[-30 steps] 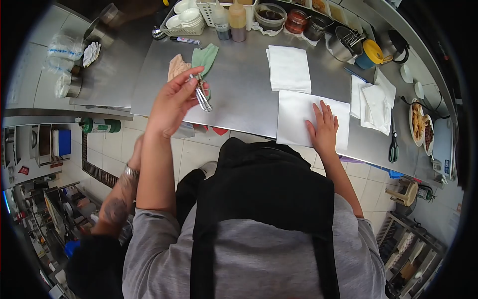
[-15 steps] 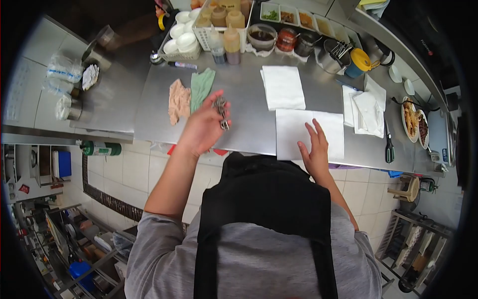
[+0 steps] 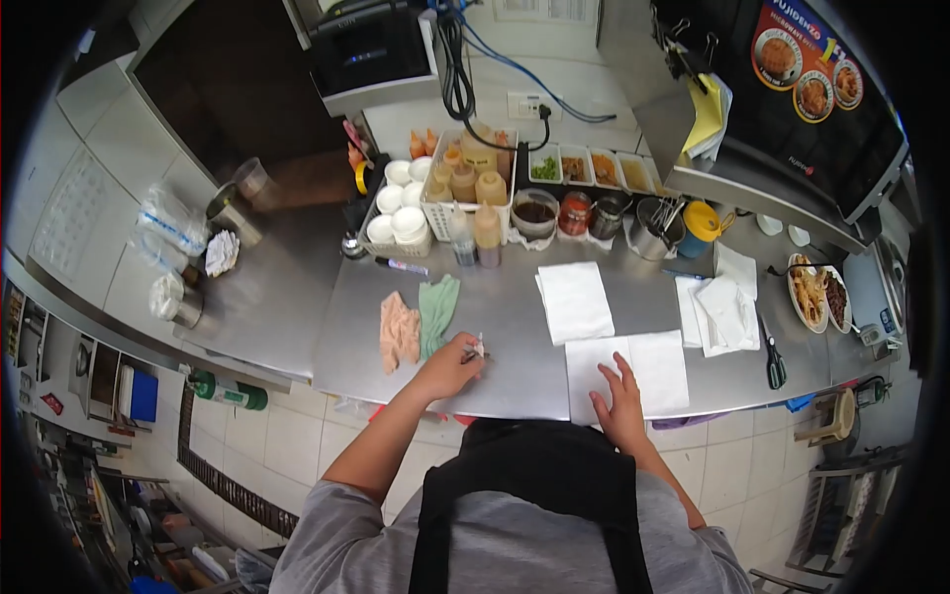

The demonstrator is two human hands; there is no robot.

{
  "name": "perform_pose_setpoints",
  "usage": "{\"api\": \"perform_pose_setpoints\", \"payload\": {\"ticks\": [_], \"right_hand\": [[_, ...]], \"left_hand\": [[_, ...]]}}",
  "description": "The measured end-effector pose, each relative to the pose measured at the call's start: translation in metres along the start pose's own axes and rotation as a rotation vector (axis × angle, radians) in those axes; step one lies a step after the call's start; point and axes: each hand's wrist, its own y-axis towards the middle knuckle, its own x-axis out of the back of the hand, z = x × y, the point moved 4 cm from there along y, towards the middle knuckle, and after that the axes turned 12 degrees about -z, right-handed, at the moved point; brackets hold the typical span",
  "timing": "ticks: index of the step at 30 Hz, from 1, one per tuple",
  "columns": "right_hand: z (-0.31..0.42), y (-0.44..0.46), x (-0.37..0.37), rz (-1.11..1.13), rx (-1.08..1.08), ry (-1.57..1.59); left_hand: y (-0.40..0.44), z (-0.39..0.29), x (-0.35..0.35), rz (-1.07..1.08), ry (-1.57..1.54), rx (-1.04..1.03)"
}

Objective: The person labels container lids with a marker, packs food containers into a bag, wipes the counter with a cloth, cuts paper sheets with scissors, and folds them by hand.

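My left hand (image 3: 450, 366) is closed around small metal utensils (image 3: 477, 349), mostly hidden by the fingers, low over the steel counter (image 3: 495, 317). Just behind it lie a green cloth (image 3: 435, 312) and a pink cloth (image 3: 399, 332). My right hand (image 3: 620, 401) rests with its fingers apart on an unfolded white paper sheet (image 3: 658, 368) at the counter's front edge. Beyond that sheet is a folded white stack (image 3: 576, 302). More white napkins (image 3: 725, 312) lie to the right, beside scissors (image 3: 775, 368).
Along the back stand a basket of white cups (image 3: 406, 226), a basket of sauce bottles (image 3: 465, 188), jars (image 3: 574, 213), a pot of utensils (image 3: 655, 228) and a yellow-lidded jug (image 3: 701, 226). Plates of food (image 3: 808, 294) sit at the right. A microwave (image 3: 841, 129) is above.
The view has tilted up, showing more of the back wall. My left hand has come down toward the counter with the metal utensils. The other person's tattooed arm has gone from view.
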Motion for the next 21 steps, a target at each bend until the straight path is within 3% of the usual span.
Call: {"api": "perform_pose_setpoints", "payload": {"ticks": [2,4,9,10,11,12,13,14,15,17,21], "right_hand": [[0.000,0.000,-0.005,0.027,0.005,0.072],[0.004,0.001,-0.004,0.015,0.006,0.078],[0.006,0.000,0.005,-0.011,-0.047,0.094],[0.004,-0.002,0.007,-0.020,-0.069,0.092],[0.003,-0.005,0.009,-0.038,-0.064,0.077],[0.004,-0.008,0.013,-0.055,-0.063,0.080],[0.003,-0.011,0.017,-0.051,-0.096,0.076],[0.002,-0.014,0.019,-0.048,-0.129,0.072],[-0.002,-0.017,0.021,-0.056,-0.139,0.047],[-0.005,-0.023,0.026,-0.095,-0.170,0.035],[-0.005,-0.036,0.027,-0.154,-0.265,0.012]], "left_hand": [[0.008,-0.006,0.005,0.173,-0.597,0.320],[0.020,-0.008,0.027,0.271,-0.748,0.381],[0.066,-0.059,0.146,0.035,-0.139,-0.214],[0.063,-0.101,0.185,-0.040,0.022,-0.251],[0.074,-0.128,0.224,-0.159,0.230,-0.420],[0.086,-0.153,0.258,-0.288,0.119,-0.520],[0.098,-0.183,0.293,-0.308,0.061,-0.382],[0.110,-0.217,0.327,-0.459,0.084,-0.710],[0.127,-0.243,0.357,-0.523,0.179,-0.783],[0.161,-0.285,0.401,-0.603,0.390,-0.810],[0.237,-0.323,0.439,-0.529,0.312,-0.837]]}}
